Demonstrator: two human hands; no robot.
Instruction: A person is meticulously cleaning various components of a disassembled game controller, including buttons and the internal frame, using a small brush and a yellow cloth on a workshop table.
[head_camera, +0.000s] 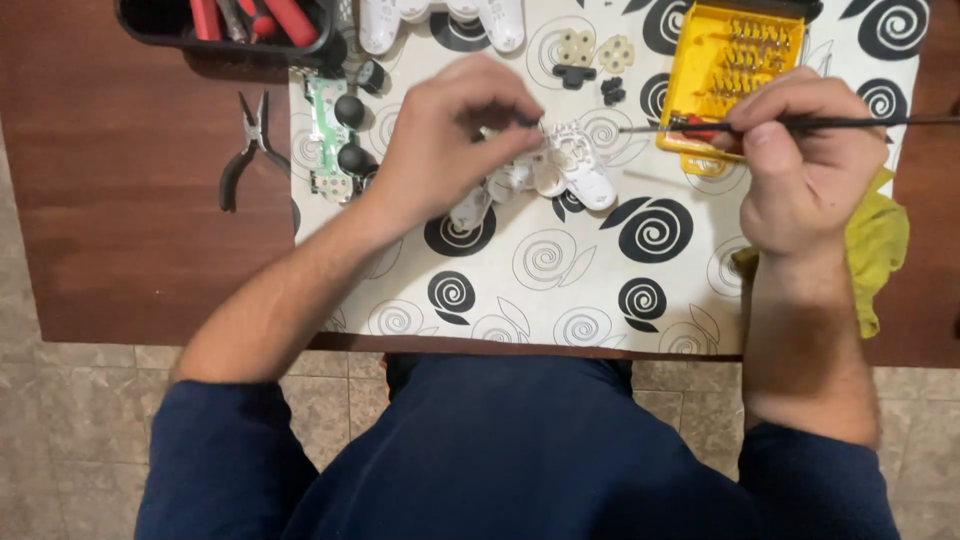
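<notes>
Brown wood makes up the table (130, 230), and a white mat with black swirls (560, 290) is spread over its middle, reaching to the near edge. Near the middle of the mat a white game controller shell (560, 175) is lying open, with its insides showing. It is pinched at its far side by the fingers of the left hand (450, 145), so it is held down. A thin dark screwdriver (800, 123) is gripped in the closed fingers of the right hand (810, 170), and its tip is pointed toward the shell but is not yet touching it.

A lot of the taking apart looks done. The green circuit board (330, 135), with two black thumb sticks on it, has been laid by the mat's left edge. Small rubber button pads (590, 55) are set out at the far edge. The other white shell half (440, 20) is resting at the far edge too. More work on the open shell looks to be left.

A black tray (225, 25) is seen at the far left corner of the table, and red-handled tools are kept in it. A yellow bit case (735, 70) is lying open near the mat's far right corner, with rows of small metal bits in it. Black pliers (245, 150) are left on the bare wood, and a yellow cloth (880, 250) is tucked under the right wrist.
</notes>
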